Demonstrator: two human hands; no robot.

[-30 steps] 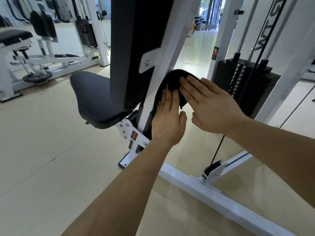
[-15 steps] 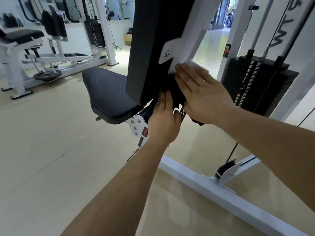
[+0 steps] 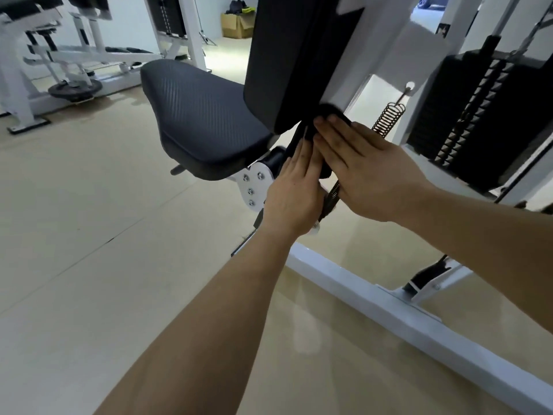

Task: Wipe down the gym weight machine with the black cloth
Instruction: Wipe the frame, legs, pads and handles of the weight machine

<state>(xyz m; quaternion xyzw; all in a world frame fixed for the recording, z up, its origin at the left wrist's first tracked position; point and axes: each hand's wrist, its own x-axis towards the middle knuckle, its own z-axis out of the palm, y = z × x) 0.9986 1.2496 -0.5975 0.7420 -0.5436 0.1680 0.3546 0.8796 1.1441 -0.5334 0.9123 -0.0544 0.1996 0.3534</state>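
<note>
Here, left hand (image 3: pixel 294 193) and right hand (image 3: pixel 365 169) flatten black cloth (image 3: pixel 326 110) — below backrest (image 3: pixel 284 55) edge.

Both forearms are bare. The left grip (image 3: pixel 294 194) reaches up from 7 o'clock, fingers straight and together, pointing to 12. The right grip (image 3: pixel 366 175) enters from 4 o'clock, flat, fingers toward 10, touching the left's

1. A glossy beige floor (image 3: pixel 89 265) covers the room, crossed by thin dark seams.
2. The back wall (image 3: pixel 128 25) is plain white.
3. A white-framed exercise station (image 3: pixel 89 56) stands at the far left, with a black weight plate (image 3: pixel 74 88) low beside its frame.
4. A brown cardboard box (image 3: pixel 238 25) sits by the back wall, with dark items on top.
5. Pale light reflects off the floor in front of the box.
</note>
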